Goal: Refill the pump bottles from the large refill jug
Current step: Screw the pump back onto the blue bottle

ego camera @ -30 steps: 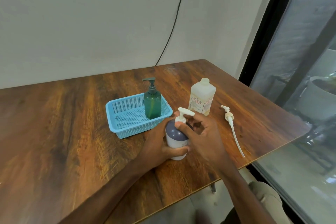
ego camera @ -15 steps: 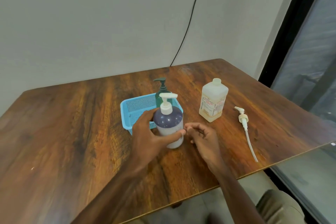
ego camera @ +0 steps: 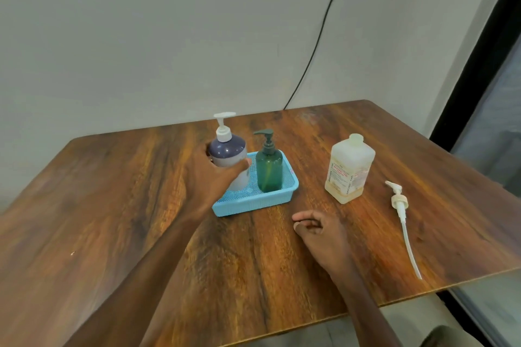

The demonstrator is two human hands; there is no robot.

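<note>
Likely heavy and slick, the pump bottle (ego camera: 227,149) at the basket (ego camera: 253,203) is wrapped mid-body by the left hand (ego camera: 214,177); right hand (ego camera: 321,234) loosely curled, empty.

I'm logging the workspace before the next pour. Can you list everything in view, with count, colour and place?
purple pump bottle: one, purple and white, upright at the basket's left end; cannot tell if it is set down
green pump bottle: one, dark green, upright in the basket
basket: one, light blue, mid-table
refill jug: one, translucent white, upright, right of the basket
loose pump: one, white, lying right of the jug
table: one, brown wood
cable: one, black, on the wall
left hand: grip around the purple bottle
right hand: loosely curled, holding nothing, nearer than the basket
</note>
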